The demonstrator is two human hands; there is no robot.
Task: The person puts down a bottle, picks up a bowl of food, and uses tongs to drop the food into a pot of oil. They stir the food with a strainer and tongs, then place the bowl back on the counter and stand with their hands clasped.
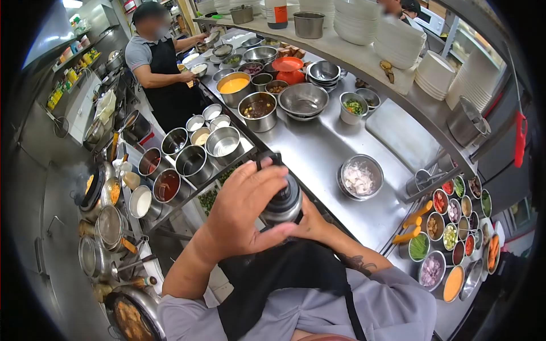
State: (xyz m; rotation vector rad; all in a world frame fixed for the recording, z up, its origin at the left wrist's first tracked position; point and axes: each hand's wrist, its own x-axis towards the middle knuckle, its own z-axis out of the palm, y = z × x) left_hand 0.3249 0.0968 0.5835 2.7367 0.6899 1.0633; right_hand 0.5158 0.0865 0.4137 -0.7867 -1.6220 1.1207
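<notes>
Close in front of my apron, both hands are on a steel flask with a black lid (284, 199). My left hand (236, 213) curls over the lid from the left, fingers across its top and thumb along the near side. From the right, my right hand (314, 220) grips the flask's body; some of its fingers are hidden behind the flask. The lower part of the flask is out of sight. On the steel counter to the right sits a metal bowl (342, 190) of pale, whitish pieces of food (358, 178).
Pots of sauces and liquids (169, 186) stand left. Several metal bowls (303, 101) fill the counter's far side. A cutting board (402, 135) lies under a shelf of stacked dishes (355, 23). Ingredient pots (432, 271) are at right. A co-worker (162, 68) stands far left.
</notes>
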